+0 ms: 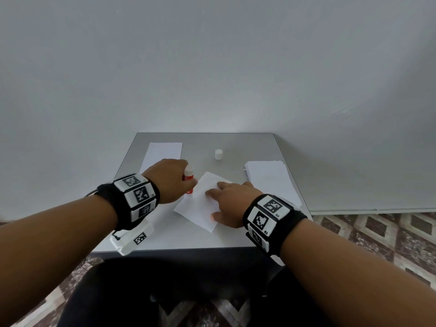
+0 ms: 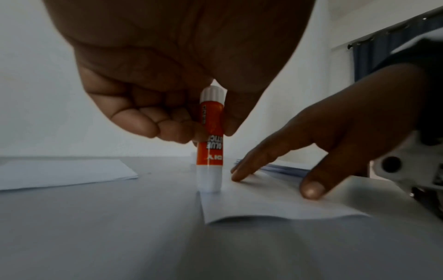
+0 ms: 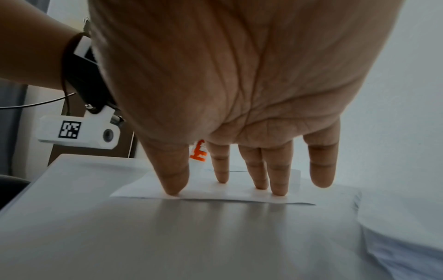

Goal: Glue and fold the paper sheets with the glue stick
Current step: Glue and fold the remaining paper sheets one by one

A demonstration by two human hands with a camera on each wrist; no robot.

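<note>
At the far left of the grey table [image 1: 247, 147] lies a folded sheet [image 1: 162, 153], flat and well apart from the work in the middle; in the left wrist view it shows as a low white slab [image 2: 64, 172] with a doubled edge. Next comes the left hand [image 1: 168, 180], its fingers curled round the glue stick [image 2: 210, 140] and pinching the orange barrel about halfway up. The stick stands nearly upright and upside down — the ribbed white end points up between thumb and fingers, the clear white end touches the left edge of the paper sheet [image 1: 200, 201]. The label on the barrel reads inverted.

The sheet lies at a slant in the middle of the table, one corner toward the near edge, and its near edge lifts slightly off the surface [image 2: 275, 217]. On it rests the right hand [image 1: 232, 201], spread wide and gripping nothing: the straight fingers [image 3: 278, 181] and the thumb press their tips down on the paper [image 3: 215, 191] near its edge, while the little finger hangs just off to the side. A scrap of the orange barrel [image 3: 199, 151] shows between thumb and forefinger in the right wrist view.

Farther back, between the hands and the wall, a small white cap [image 1: 218, 154] stands alone on the table. At the right edge sits a stack of paper sheets [image 1: 269, 178], its edges slightly fanned, just beside the right wrist.
</note>
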